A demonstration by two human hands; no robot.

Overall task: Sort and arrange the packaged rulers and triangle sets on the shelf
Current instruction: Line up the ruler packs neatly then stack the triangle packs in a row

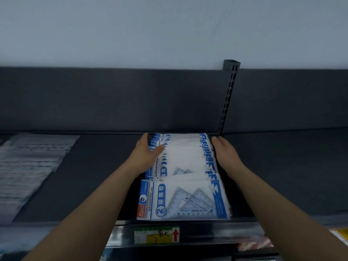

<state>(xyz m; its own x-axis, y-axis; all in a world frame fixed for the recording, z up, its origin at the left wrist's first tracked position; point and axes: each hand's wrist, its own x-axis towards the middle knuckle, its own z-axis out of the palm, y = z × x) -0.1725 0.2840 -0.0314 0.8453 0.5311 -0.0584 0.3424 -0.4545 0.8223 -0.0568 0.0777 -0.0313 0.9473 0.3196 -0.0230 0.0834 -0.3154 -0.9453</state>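
My left hand [148, 151] and right hand [224, 149], both flat and holding nothing, flank the triangle sets [180, 162] near the back edge of the shelf [282, 166]; I'd press inward evenly to square them.

blurred packets [32, 166] cut off left, shelf label [156, 234] illegible

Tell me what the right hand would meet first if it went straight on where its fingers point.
Probably the dark back panel, by the foot of the slotted upright. The right hand lies beside the triangle set packs, fingers aimed at the shelf's rear; depth is unclear.
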